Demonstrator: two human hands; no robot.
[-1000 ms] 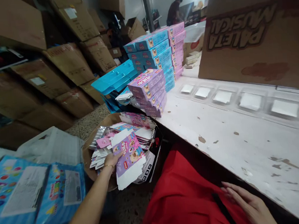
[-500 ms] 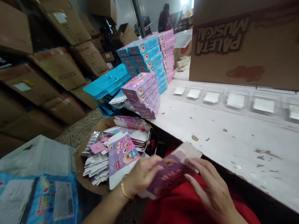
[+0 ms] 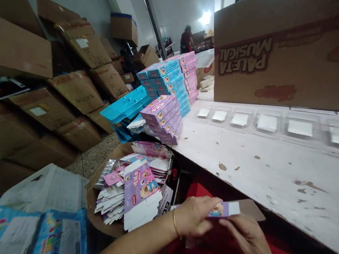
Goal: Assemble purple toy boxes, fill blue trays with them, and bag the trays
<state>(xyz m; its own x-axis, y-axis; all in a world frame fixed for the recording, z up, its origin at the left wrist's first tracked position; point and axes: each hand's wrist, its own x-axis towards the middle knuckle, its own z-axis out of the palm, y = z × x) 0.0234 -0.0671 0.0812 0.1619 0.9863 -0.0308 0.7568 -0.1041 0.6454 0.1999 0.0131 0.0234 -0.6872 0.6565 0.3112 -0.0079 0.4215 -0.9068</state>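
Above my lap I hold a purple carton [image 3: 216, 210] with a bear picture on its narrow side and end flaps sticking out at the right. My left hand [image 3: 196, 216] is closed around its left part, and the wrist wears a gold bangle. At the carton's right end my right hand [image 3: 245, 233] grips near the flaps, with its fingers partly hidden. Left of my hands, a big box [image 3: 97, 220] holds many flat printed cartons, a purple one [image 3: 140, 185] on top. A stack of closed purple boxes [image 3: 164, 117] stands on the table corner.
Blue boxes [image 3: 167, 79] and pink boxes [image 3: 190, 71] are stacked behind. Several clear trays with white pieces [image 3: 267, 122] line the white table [image 3: 236, 184] before a large cardboard box [image 3: 285, 57]. Blue packages [image 3: 57, 247] lie lower left. A person [image 3: 186, 38] stands far back.
The carton has turned so its narrow side faces up, and it has shifted right with my hands. My left hand now reaches farther over it. The view has tilted up slightly.
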